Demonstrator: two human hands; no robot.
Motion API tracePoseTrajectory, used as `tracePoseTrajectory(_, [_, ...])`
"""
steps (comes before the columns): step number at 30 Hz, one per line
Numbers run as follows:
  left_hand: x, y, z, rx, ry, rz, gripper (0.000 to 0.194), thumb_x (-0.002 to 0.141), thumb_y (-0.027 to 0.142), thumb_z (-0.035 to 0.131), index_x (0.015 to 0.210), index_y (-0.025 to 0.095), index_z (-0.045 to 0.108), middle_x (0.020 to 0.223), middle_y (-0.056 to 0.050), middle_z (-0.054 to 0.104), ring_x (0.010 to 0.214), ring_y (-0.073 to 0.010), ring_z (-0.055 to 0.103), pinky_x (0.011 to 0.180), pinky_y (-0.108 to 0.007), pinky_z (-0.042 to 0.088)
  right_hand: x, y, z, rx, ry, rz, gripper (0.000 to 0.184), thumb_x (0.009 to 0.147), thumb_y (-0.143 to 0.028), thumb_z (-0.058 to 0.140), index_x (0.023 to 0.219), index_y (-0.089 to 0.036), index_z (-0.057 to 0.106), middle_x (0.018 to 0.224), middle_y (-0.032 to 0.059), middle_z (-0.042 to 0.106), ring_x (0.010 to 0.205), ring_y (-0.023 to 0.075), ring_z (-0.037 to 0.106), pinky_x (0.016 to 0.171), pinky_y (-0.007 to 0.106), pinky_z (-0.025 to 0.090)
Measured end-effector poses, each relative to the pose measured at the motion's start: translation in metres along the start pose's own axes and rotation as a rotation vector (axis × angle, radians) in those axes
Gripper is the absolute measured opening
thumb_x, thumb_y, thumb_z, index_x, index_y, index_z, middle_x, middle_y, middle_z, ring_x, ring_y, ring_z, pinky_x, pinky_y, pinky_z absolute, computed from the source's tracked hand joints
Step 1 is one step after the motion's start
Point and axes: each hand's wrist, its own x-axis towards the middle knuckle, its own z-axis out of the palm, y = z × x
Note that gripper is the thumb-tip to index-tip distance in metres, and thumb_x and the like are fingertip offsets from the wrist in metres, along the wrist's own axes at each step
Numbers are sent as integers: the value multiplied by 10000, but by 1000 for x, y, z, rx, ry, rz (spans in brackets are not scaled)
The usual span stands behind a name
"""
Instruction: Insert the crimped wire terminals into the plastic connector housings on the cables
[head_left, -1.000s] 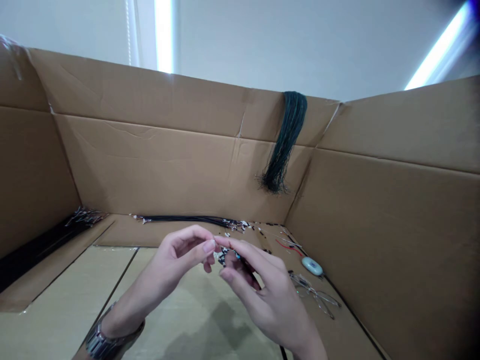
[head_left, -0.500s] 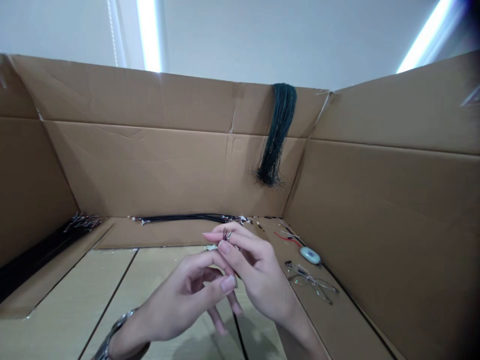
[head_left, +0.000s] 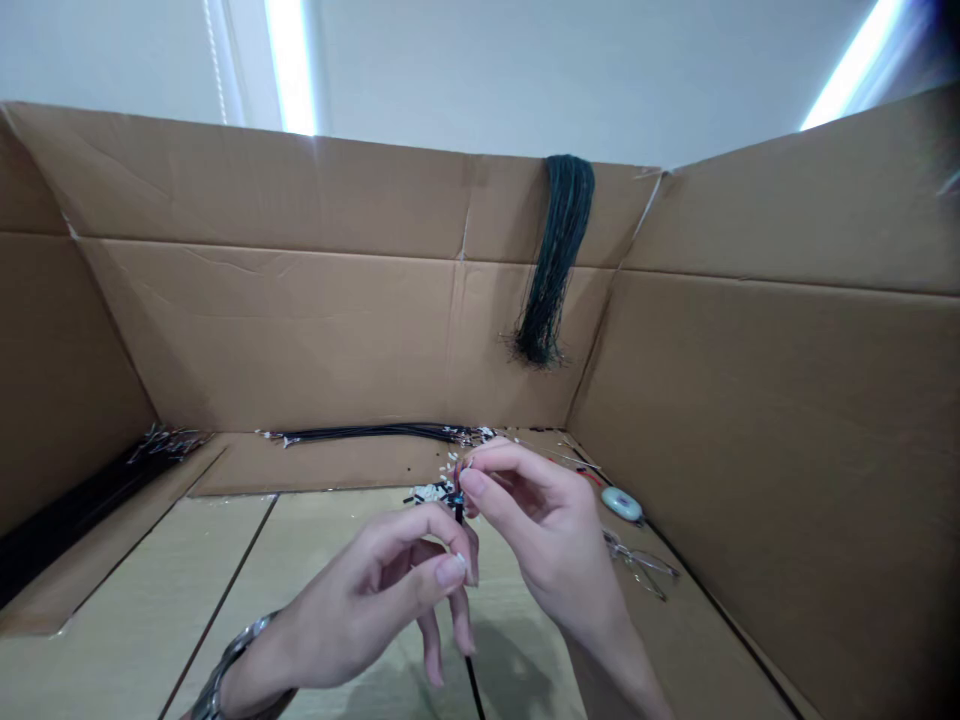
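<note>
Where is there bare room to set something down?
Bare tabletop lies between the left hand and the black cable bundle at far left. Beyond that hand, small white pieces crowd it; eyeglasses and a pale oval object occupy the cardboard at right.

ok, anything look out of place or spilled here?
Possibly: small white and black pieces lie strewn loose beyond the left hand, uncontained, like a spill. Eyeglasses lie beside the right hand, perhaps odd company for black cables.
</note>
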Motion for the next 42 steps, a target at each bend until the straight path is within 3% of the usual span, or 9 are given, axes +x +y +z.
tracePoseTrajectory(6, [-1, 2, -1, 8, -23, -7, 211, 1004, 377, 586, 947, 174, 591, 853, 21, 514, 696, -92, 707, 541, -127, 585, 2, 1, 2, 6, 17, 46, 175, 881, -312, 678, 758, -189, 659, 715, -10, 645, 605, 106, 581, 554, 215, 492])
tracePoseTrajectory(12, [-3, -3, -3, -19, -57, 3, 224, 995, 382, 603, 945, 164, 601, 875, 6, 531, 712, -86, 698, 561, -124, 592, 2, 3, 0, 69, -36, 53, 136, 876, -278, 649, 773, -196, 617, 701, -30, 599, 621, 104, 570, 576, 213, 484])
tracePoseTrajectory(17, [-4, -3, -4, -99, -163, -32, 265, 977, 402, 630, 913, 148, 589, 867, -8, 548, 679, -74, 674, 542, -114, 576, 2, 8, 3, 261, -172, 112, 165, 888, -306, 632, 768, -195, 607, 731, -23, 595, 682, 109, 556, 641, 221, 470])
tracePoseTrajectory(22, [-5, -7, -13, -162, -265, -60, 245, 969, 377, 641, 904, 151, 571, 885, -29, 553, 576, -57, 606, 427, -109, 472, 2, 12, 5, 435, -310, 175, 112, 879, -279, 669, 821, -185, 650, 755, -14, 628, 704, 110, 572, 663, 223, 453])
tracePoseTrajectory(28, [-4, -14, -23, -83, -365, -35, 358, 932, 467, 659, 789, 159, 546, 776, -35, 548, 573, -75, 457, 492, -165, 418, 2, 16, 4, 657, -489, 248, 134, 836, -296, 742, 897, -178, 764, 824, 8, 681, 747, 116, 600, 694, 229, 449])
tracePoseTrajectory(33, [-1, -17, -22, -165, -449, 39, 390, 927, 476, 652, 732, 164, 524, 731, -23, 528, 526, -67, 432, 486, -185, 359, 1, 18, 9, 804, -508, 268, 133, 805, -315, 808, 808, -188, 769, 773, 1, 686, 676, 106, 591, 628, 219, 446])
tracePoseTrajectory(38, [5, -24, -15, -321, -496, 114, 466, 912, 453, 676, 597, 167, 487, 649, -27, 525, 492, -75, 440, 431, -178, 342, 1, 17, 11, 821, -544, 259, 114, 812, -293, 822, 807, -191, 772, 763, -1, 697, 646, 90, 592, 615, 209, 464])
tracePoseTrajectory(42, [4, -29, -15, -364, -499, 159, 490, 920, 439, 677, 567, 162, 479, 612, -10, 512, 463, -62, 420, 430, -165, 355, -1, 12, 14, 798, -490, 252, 107, 806, -289, 826, 794, -195, 775, 757, 3, 708, 675, 102, 623, 616, 210, 491])
